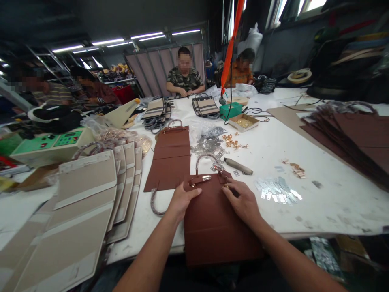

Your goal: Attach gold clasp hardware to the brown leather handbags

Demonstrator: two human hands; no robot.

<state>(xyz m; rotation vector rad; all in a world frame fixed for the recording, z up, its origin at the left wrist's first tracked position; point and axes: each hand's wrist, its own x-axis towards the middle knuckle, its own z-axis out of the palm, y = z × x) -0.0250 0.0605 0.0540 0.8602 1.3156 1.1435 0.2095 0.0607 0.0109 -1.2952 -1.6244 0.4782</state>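
Observation:
A brown leather bag panel (212, 221) lies on the white table (319, 194) right in front of me, hanging over the near edge. It has a wrapped handle (206, 158) and a gold clasp bar (200, 179) at its top. My left hand (181, 199) rests flat on the panel's upper left, thumb beside the clasp bar, fingers spread. My right hand (243, 199) lies on the upper right, its fingertips pinched at a small gold fitting (226, 186).
A second brown panel (170, 156) lies beyond. Beige panels (91, 202) fan out at left, dark brown panels (358, 138) stack at right. Loose metal plates (278, 191), gold fittings (234, 142), a punch tool (238, 166), a green box (231, 110). Several people sit across the table.

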